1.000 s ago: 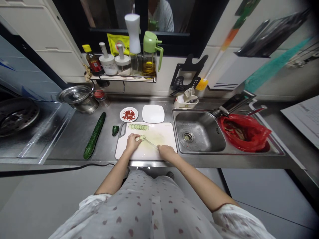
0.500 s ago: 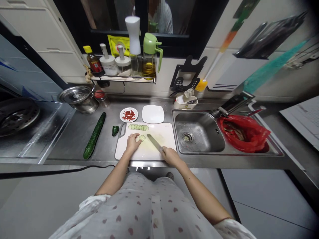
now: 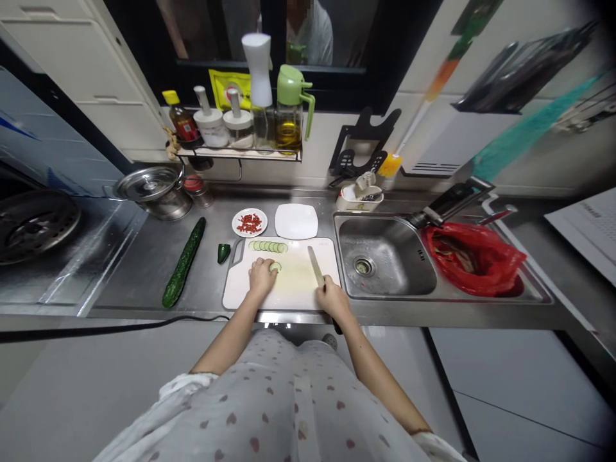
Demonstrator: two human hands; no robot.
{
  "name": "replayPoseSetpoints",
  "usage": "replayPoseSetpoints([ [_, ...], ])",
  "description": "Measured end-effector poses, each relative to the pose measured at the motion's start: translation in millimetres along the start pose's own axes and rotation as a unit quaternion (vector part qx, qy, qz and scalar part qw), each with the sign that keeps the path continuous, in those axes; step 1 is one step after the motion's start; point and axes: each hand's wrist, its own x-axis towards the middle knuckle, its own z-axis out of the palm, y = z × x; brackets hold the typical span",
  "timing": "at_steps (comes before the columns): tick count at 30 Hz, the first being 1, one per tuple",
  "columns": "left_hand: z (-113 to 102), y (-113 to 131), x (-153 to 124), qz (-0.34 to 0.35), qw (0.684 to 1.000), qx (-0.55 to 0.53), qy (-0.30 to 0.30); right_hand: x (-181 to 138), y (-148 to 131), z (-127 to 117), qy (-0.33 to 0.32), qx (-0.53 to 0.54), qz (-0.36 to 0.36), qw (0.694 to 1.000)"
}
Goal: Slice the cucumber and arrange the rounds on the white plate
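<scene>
My left hand [image 3: 261, 277] is on the white cutting board [image 3: 240, 292], its fingers curled against a small stack of cucumber slices [image 3: 274, 267]. My right hand [image 3: 333, 299] is closed round the handle of a kitchen knife [image 3: 316, 265], whose blade points away from me over the right part of the board. Along the board's far edge lies a row of overlapping cucumber slices [image 3: 268, 246]. A cut cucumber end [image 3: 223, 252] rests on the counter just left of the board. Farther left is a whole cucumber [image 3: 183, 263].
Behind the board stand a plate of chopped red pieces [image 3: 249, 223] and a white square plate [image 3: 296, 221]. To the right is a sink [image 3: 385, 256] with a red plastic bag [image 3: 495, 260] beside it. A lidded pot [image 3: 166, 202] and a condiment shelf [image 3: 231, 154] are at the back.
My right hand has drawn the knife to the right, away from the slices, and its blade has turned more upright in view. My left hand has moved slightly right and closed in on the slices.
</scene>
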Motion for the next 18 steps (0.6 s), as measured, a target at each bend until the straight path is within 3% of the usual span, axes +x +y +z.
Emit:
replayPoseSetpoints([
  [8,-5.2,-2.2,9.2,-0.02,0.998,-0.054,0.007,-3.9,5.6,0.4,-0.019,0.004,-0.03,0.999],
  [18,-22.4,-32.5,21.5,-0.097,0.988,-0.117,0.018,-2.6,7.9,2.5,-0.004,0.018,-0.031,0.999],
])
